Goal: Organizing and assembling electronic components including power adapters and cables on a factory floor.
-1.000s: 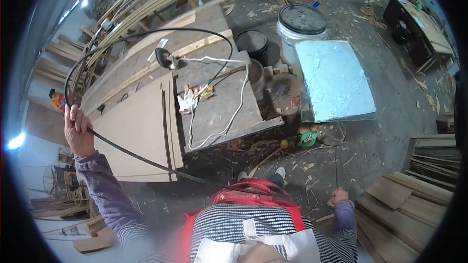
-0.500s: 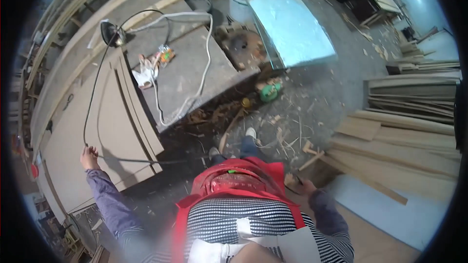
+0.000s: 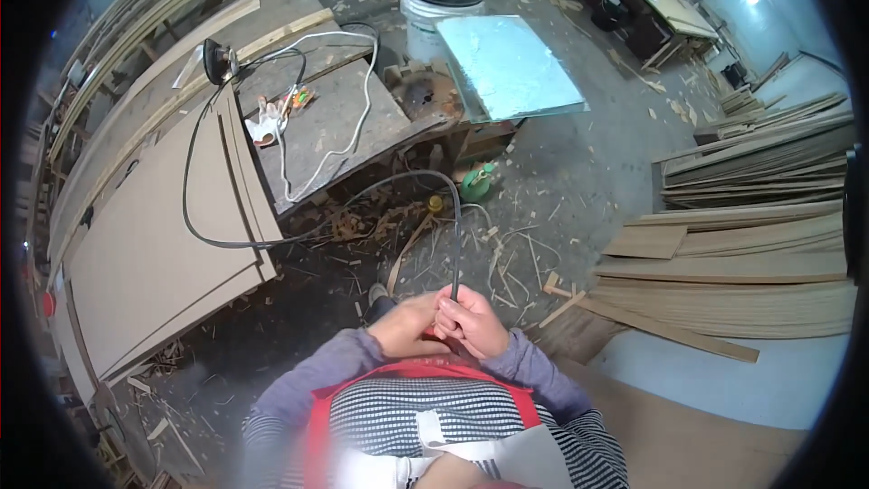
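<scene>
From my end, I see black cable (image 3: 215, 242) across beige panels (image 3: 136, 263), white cord (image 3: 368, 91) on the workbench (image 3: 317, 131), wood scraps (image 3: 683, 111) on the floor (image 3: 620, 158).

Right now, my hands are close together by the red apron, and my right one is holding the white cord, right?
Not quite: the cord's colour is wrong. The head view shows your right hand holding the black cord. Your left hand is indeed close to it, by the red apron.
</scene>
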### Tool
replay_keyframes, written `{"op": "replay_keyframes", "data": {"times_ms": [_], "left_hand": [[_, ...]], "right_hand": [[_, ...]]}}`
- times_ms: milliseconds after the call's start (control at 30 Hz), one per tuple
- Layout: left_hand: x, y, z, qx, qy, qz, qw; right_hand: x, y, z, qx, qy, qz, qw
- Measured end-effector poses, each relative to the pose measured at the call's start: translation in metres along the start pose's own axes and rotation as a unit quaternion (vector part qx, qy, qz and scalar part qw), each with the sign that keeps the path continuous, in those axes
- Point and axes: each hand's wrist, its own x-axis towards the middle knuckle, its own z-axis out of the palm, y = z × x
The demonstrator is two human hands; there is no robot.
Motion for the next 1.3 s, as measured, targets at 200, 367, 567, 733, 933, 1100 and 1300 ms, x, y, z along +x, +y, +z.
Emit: {"op": "replay_keyframes", "data": {"times_ms": [200,367,567,733,933,1100,1300], "left_hand": [[0.002,-0.04,0.152,0.051,0.014,0.004,0.999],[0.012,-0.024,0.202,-0.01,-0.001,-0.059,0.998],[0.028,0.004,0.193,-0.158,-0.035,-0.297,0.941],[0.059,0.001,0.165,-0.412,-0.039,-0.322,0.852],[0.123,-0.019,0.117,-0.572,-0.009,-0.328,0.752],[0.159,-0.035,0.094,-0.638,0.097,-0.331,0.689],[0.222,-0.052,0.092,-0.627,0.161,-0.315,0.695]], "right_hand": [[-0.085,0.001,-0.031,-0.123,0.066,-0.083,0.987],[-0.128,0.021,-0.109,-0.514,0.133,-0.218,0.819],[-0.092,0.062,-0.23,-0.098,0.34,0.026,0.935],[-0.025,0.07,-0.268,0.366,0.246,0.105,0.891],[0.049,0.001,-0.389,0.516,0.196,0.063,0.831],[0.065,-0.072,-0.456,0.44,0.311,-0.019,0.842],[0.133,-0.14,-0.558,0.426,0.331,0.027,0.841]]}}
